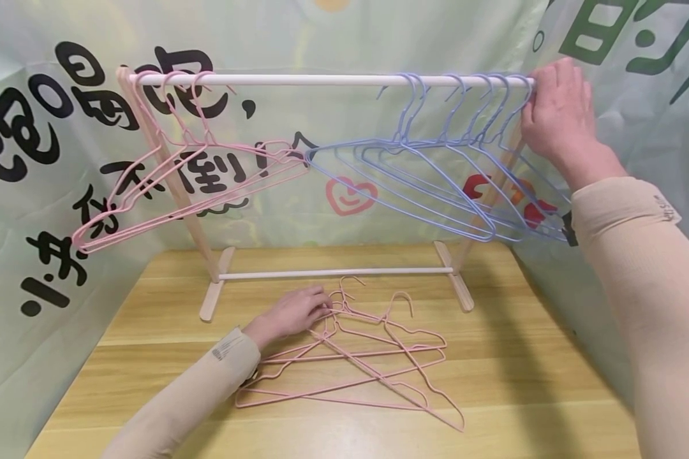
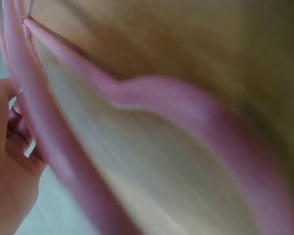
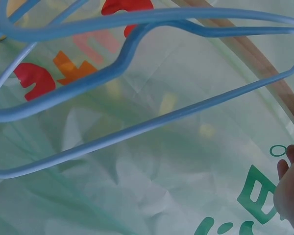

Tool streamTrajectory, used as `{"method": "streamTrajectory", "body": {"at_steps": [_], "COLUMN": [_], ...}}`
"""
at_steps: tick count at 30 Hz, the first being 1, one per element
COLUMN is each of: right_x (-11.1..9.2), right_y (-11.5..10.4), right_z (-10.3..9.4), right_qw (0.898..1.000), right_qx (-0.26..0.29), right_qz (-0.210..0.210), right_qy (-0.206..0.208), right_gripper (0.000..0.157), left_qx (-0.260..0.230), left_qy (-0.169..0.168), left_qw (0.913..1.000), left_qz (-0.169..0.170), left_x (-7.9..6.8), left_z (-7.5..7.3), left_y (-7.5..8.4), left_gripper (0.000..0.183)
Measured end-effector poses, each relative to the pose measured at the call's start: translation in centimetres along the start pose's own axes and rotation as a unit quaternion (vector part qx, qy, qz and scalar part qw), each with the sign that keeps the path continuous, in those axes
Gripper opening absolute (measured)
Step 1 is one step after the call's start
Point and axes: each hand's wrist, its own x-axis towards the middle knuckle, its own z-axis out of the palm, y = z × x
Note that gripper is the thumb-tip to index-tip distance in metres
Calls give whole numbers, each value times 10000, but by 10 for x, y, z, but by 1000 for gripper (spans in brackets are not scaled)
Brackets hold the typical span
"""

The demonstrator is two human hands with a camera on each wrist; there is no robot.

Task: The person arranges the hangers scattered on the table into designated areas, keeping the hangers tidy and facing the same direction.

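My left hand (image 1: 295, 310) pinches a pink hanger (image 1: 331, 331) near its neck, among several overlapping pink hangers on the table. In the left wrist view, thick pink hanger wire (image 2: 63, 161) crosses close to the camera, with my left hand (image 2: 14, 161) at its edge. My right hand (image 1: 561, 111) grips the upper right corner of the clothes rack, at the end of its white top rail (image 1: 321, 80). Several blue hangers (image 1: 436, 153) hang near that hand. The right wrist view catches only part of my right hand (image 3: 291, 188) at the edge, beyond blue hanger wires (image 3: 137, 127).
Pink hangers (image 1: 189, 150) hang at the rail's left end, their tips close to the blue ones. The rack's wooden feet (image 1: 211, 299) and white lower bar (image 1: 333, 273) stand behind the loose hangers on the wooden table (image 1: 149, 357). A printed cloth (image 1: 287, 38) surrounds the table.
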Motion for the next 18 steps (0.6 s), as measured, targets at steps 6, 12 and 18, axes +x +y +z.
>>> {"method": "streamTrajectory", "body": {"at_steps": [6, 12, 18], "right_x": [0, 0, 0], "right_y": [-1, -2, -2], "right_z": [0, 0, 0], "right_qw": [10000, 9999, 9999], "right_qx": [-3, 2, 7], "right_qz": [38, 67, 40], "right_qy": [-54, -90, -100], "right_gripper": [35, 35, 36], "left_qx": [-145, -361, -435], "left_qy": [347, 967, 1620], "left_qw": [9993, 9945, 9849], "left_qz": [20, 170, 426], "left_x": [-5, -11, -17], "left_z": [-6, -23, -42], "left_y": [3, 11, 19], "left_gripper": [11, 10, 10]}}
